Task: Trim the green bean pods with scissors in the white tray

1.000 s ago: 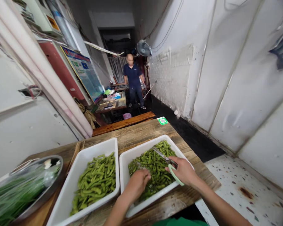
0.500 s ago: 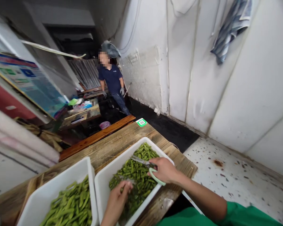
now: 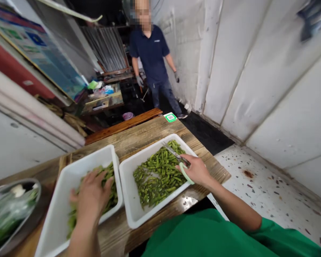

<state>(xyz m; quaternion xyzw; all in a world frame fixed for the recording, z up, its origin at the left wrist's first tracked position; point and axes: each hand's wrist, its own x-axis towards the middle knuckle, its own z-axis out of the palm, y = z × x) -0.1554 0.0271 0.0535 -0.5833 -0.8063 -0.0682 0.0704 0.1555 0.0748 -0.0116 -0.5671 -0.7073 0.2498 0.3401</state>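
Observation:
My right hand (image 3: 195, 168) is closed round the pale green handles of a pair of scissors (image 3: 173, 151). Their blades point up and left over the right white tub (image 3: 131, 214), which holds green pods (image 3: 160, 167), edamame by their look, in a little water. Over the left white tub (image 3: 52, 217), my left hand (image 3: 92, 192) reaches down with its fingers spread. More green pods (image 3: 113, 192) lie under and around that hand, which partly hides them. Whether its fingertips touch the pods I cannot tell.
Both tubs stand on a wooden table (image 3: 147, 128) with a green QR card (image 3: 170, 117) at its far corner. A metal bowl (image 3: 39, 200) with bagged greens is at the left. A gloved person (image 3: 152, 53) stands beyond the table, near a wooden bench (image 3: 123, 125).
My left hand has moved from the right tub across to the left one, and its fingers have spread. The scissors stay in my right hand. The other person has come closer.

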